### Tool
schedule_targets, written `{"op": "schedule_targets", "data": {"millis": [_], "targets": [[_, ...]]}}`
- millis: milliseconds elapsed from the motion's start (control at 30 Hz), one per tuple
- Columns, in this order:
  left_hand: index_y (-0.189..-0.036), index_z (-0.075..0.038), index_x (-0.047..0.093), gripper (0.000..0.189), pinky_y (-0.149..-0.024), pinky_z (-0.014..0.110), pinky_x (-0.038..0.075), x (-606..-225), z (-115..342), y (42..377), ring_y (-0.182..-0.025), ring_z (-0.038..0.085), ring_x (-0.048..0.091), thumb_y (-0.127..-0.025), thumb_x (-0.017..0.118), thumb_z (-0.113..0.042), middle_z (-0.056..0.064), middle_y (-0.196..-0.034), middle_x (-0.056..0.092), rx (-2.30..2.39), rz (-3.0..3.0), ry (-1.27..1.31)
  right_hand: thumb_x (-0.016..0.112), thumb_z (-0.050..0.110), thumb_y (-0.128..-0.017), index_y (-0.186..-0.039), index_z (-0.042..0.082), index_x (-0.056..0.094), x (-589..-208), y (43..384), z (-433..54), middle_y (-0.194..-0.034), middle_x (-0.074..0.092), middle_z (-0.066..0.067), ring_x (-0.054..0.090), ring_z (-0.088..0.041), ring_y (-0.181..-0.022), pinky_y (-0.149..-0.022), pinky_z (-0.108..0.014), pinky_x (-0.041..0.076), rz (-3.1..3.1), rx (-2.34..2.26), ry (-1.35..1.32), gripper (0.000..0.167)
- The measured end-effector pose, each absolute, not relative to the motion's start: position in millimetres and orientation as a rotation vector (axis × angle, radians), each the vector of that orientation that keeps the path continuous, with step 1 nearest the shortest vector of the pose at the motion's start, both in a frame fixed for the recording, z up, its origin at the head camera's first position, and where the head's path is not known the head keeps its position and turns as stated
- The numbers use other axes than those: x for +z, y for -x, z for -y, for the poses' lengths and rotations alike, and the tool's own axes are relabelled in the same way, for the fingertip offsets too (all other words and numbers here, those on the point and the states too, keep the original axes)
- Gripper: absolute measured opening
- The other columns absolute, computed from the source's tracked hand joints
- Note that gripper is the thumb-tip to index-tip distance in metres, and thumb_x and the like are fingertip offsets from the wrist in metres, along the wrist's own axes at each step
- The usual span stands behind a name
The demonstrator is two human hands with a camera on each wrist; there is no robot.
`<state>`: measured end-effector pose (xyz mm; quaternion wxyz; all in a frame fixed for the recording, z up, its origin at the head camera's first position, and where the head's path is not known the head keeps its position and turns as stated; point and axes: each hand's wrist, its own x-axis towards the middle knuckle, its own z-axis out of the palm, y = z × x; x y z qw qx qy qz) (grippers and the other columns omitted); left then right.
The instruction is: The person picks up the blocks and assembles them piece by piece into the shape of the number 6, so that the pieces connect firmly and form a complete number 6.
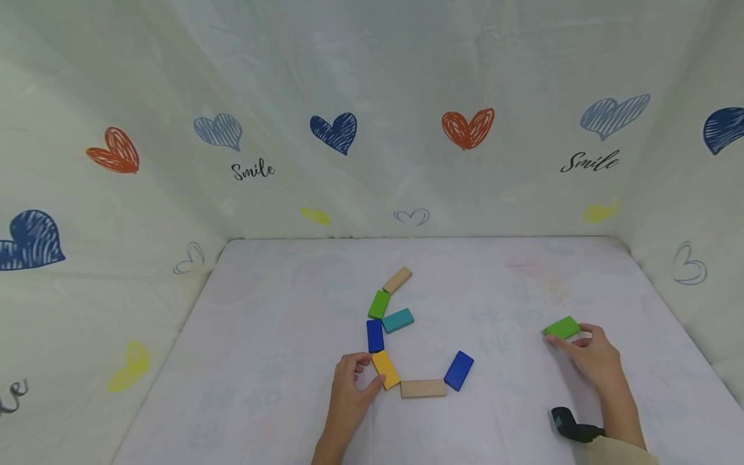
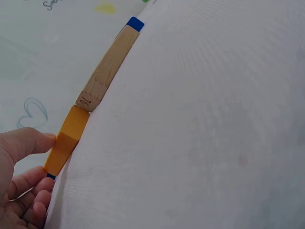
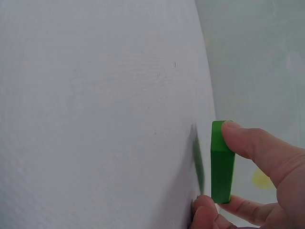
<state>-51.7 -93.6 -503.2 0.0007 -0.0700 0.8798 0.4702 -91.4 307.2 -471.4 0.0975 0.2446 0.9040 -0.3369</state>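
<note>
My left hand (image 1: 351,394) pinches a yellow block (image 1: 386,370) between thumb and fingers. It lies on the table, its upper end by a blue block (image 1: 375,336) and its lower end against a plain wooden block (image 1: 423,389). In the left wrist view the thumb lies along the side of the yellow block (image 2: 67,138), and the wooden block (image 2: 106,69) bears a printed number. Off to the right, my right hand (image 1: 593,355) grips a green block (image 1: 562,327) by its ends. The right wrist view shows this green block (image 3: 222,162) raised above the cloth, over its shadow.
The curved row continues upward with another green block (image 1: 379,304) and a wooden block (image 1: 398,279). A teal block (image 1: 398,320) branches off rightward. Another blue block (image 1: 459,371) stands at the row's right end. White cloth (image 1: 261,336) covers the table; heart-printed curtains (image 1: 401,77) surround it.
</note>
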Motion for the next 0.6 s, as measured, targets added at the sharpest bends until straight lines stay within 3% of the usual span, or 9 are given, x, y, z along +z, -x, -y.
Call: {"op": "schedule_targets", "data": {"millis": [167,367,600], "targets": [[-0.107,-0.014,0.057,0.037,-0.081,0.028,0.043,-502.9,93.7,51.5,-0.092,0.011,0.044,-0.076,0.075,-0.025,-0.004,-0.100,0.054,1.479,-2.771,0.218,0.058,0.058,-0.081,-0.140,-0.012,0.014,-469.0,89.5,-306.7,-0.115,0.049,-0.032,0.054,-0.032,-0.090,-0.066,-0.032,0.042,-2.667,-1.030,-0.772,0.102],[-0.108,-0.015,0.056,0.037,-0.082,0.027,0.043,-503.1,93.4,51.7,-0.092,0.010,0.044,-0.077,0.074,-0.026,-0.005,-0.100,0.053,1.464,-2.762,0.232,0.061,0.059,-0.078,-0.140,-0.013,0.013,-467.8,88.2,-307.9,-0.112,0.051,-0.030,0.058,-0.014,-0.068,-0.063,-0.028,0.040,-2.656,-1.058,-0.786,0.106],[-0.108,-0.015,0.056,0.037,-0.082,0.027,0.043,-503.4,93.8,52.4,-0.092,0.009,0.044,-0.077,0.073,-0.026,-0.005,-0.100,0.053,1.463,-2.748,0.236,0.065,0.054,-0.078,-0.140,-0.013,0.010,-465.8,87.0,-309.1,-0.112,0.050,-0.030,0.059,-0.005,-0.064,-0.063,-0.024,0.043,-2.607,-1.140,-0.765,0.107]]}}
